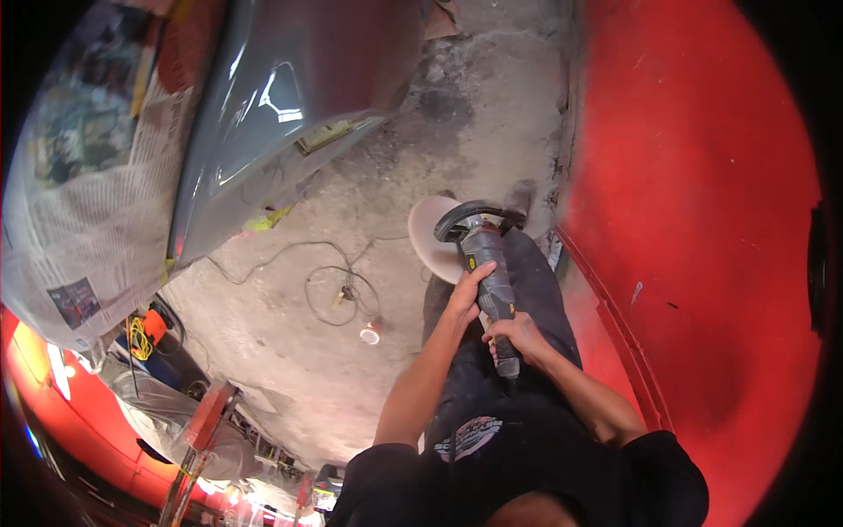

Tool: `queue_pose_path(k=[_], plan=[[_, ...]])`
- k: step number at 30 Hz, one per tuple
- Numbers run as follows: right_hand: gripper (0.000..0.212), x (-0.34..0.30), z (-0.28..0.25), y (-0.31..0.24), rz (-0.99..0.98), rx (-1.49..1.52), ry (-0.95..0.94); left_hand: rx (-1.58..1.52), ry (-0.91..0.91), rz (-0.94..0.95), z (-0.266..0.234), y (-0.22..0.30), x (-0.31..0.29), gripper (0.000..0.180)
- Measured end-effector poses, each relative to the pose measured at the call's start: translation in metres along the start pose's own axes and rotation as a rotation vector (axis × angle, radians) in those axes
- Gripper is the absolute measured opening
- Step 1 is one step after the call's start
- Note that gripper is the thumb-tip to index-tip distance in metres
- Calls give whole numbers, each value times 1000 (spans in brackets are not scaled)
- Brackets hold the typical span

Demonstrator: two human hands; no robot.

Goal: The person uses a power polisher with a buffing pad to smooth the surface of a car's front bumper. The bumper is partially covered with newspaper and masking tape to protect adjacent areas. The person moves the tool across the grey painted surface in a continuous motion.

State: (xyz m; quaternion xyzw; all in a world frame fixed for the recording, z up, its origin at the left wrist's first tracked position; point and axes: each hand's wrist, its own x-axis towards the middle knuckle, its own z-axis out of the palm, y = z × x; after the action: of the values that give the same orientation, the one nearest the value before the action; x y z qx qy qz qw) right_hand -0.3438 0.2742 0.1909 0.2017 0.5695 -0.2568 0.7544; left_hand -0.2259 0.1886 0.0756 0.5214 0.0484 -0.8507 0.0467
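Note:
I hold a grey and black polisher [496,285] in front of my legs, its body running away from me. At its far end a large round whitish pad [430,235] faces left, with a curved black handle [479,209] beside it. My left hand [468,292] is closed round the middle of the body. Closer to me, my right hand [515,336] wraps the rear grip; the fingers under it are partly hidden. To the left stands a glossy grey car panel [263,105], apart from the pad.
Newspaper [97,228] masks the area left of the panel. A thin cable [307,285] loops over the concrete floor [263,325] near a small can [371,334]. A red wall [694,193] rises close on my right. At lower left is a red metal stand [211,417].

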Motion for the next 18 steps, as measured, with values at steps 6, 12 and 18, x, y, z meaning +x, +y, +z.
queue_pose_path(k=[6,12,18], plan=[[23,-10,-2,-5,-15,-217,-24,-144,18,22,0,-1,-26,45],[25,-26,-4,-20,52,-443,-171,-264,126,285,-11,-32,-45,49],[26,-73,6,-22,48,-513,-388,-403,126,584,9,-39,-120,42]])
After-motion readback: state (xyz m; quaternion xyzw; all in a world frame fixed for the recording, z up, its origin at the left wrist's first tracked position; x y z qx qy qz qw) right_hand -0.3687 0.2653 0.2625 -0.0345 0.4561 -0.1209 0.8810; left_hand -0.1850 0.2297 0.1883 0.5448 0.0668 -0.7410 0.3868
